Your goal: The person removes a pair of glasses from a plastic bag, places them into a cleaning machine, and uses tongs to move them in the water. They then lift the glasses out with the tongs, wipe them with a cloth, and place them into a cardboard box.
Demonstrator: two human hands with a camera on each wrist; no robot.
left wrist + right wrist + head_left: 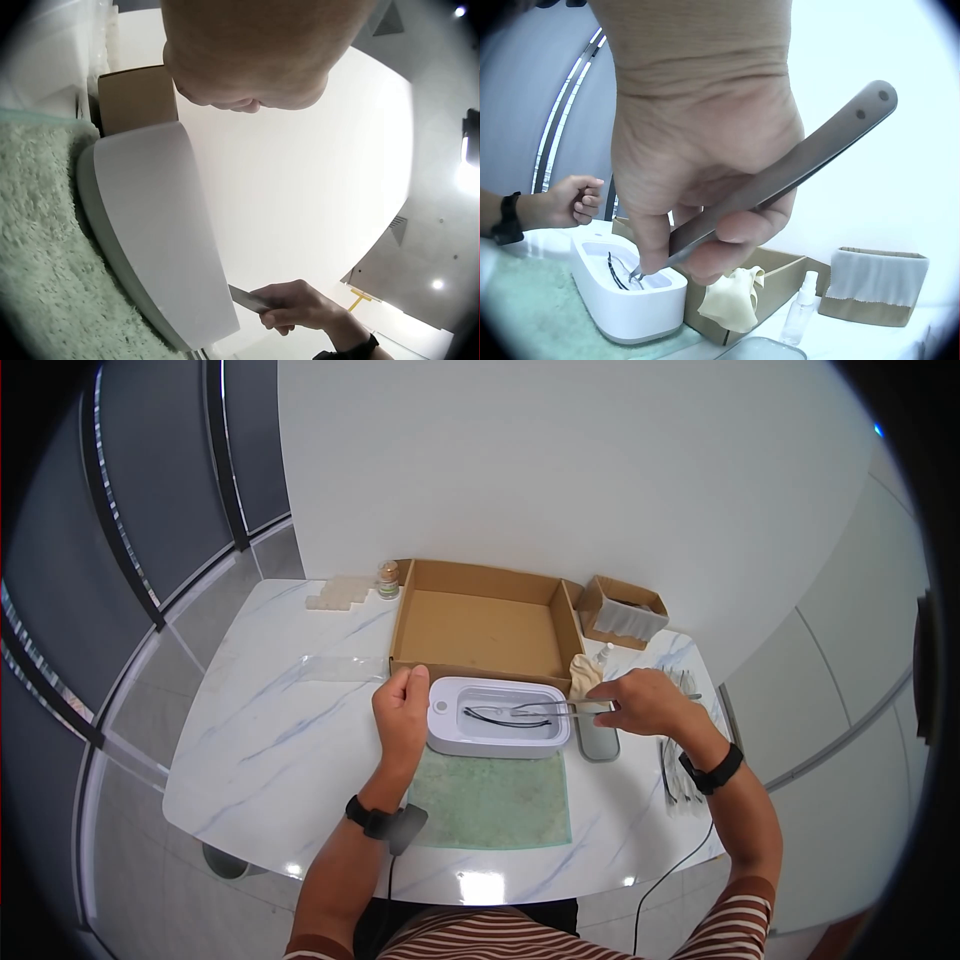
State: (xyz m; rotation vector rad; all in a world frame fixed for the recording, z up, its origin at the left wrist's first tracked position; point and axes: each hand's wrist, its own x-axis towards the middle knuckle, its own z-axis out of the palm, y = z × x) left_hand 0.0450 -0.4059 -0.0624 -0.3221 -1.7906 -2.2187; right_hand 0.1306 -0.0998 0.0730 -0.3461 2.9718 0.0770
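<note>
My right hand (650,702) pinches long metal tweezers (772,180) between thumb and fingers, their tips reaching down into the white ultrasonic cleaner (500,748). In its tank lies a pair of glasses with thin black curved parts (490,720), and the tweezer tips overlap them in the head view. My left hand (402,710) is raised by the cleaner's left end, its fingers curled with nothing visible in them. Under and in front of the cleaner spreads a green cloth (490,805).
Behind the cleaner stands an open cardboard box (480,630). To the right are a cream cloth (735,300), a spray bottle (801,311), a grey case (600,745), a small cardboard box (625,615) and several wrapped pieces (682,780). A small jar (388,582) stands back left.
</note>
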